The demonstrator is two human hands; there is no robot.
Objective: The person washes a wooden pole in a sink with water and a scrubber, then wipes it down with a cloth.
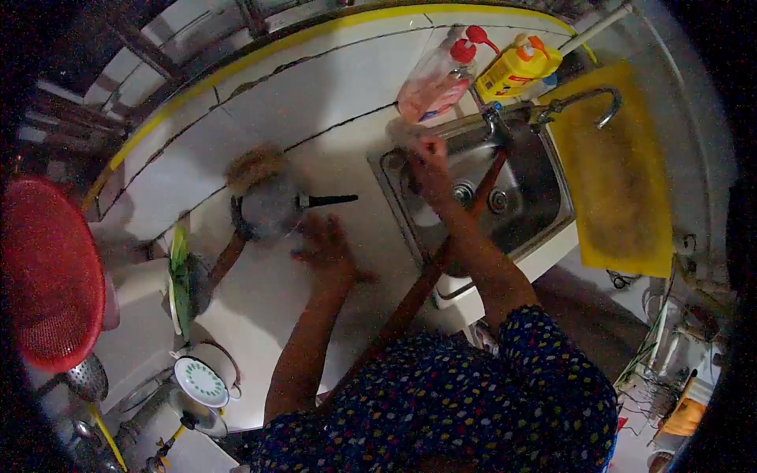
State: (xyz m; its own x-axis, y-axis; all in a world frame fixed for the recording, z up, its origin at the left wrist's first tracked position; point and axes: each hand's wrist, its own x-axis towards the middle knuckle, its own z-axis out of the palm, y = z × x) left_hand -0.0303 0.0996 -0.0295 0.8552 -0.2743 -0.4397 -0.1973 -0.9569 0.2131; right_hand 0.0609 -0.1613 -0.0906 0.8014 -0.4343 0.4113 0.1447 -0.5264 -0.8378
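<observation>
My left hand [325, 248] is over the white counter, fingers apart and somewhat blurred. Just beyond it sits a round, greyish pan [272, 206] with a black handle [333, 200] pointing right; its outline is smeared. My right hand [431, 165] is above the left rim of the steel sink [516, 217], with its fingers curled together. Something pale and blurred [404, 135] shows at those fingertips, too unclear to name. A brown, fuzzy-looking item [256, 165] lies behind the pan against the tiled wall.
A pink-liquid pump bottle [438, 87] and a yellow bottle [519, 69] stand behind the sink by the tap [579, 102]. A yellow cloth [627, 181] hangs at right. Left are a red basket [55, 272], green leafy vegetables [180, 284] and a white lidded pot [203, 381].
</observation>
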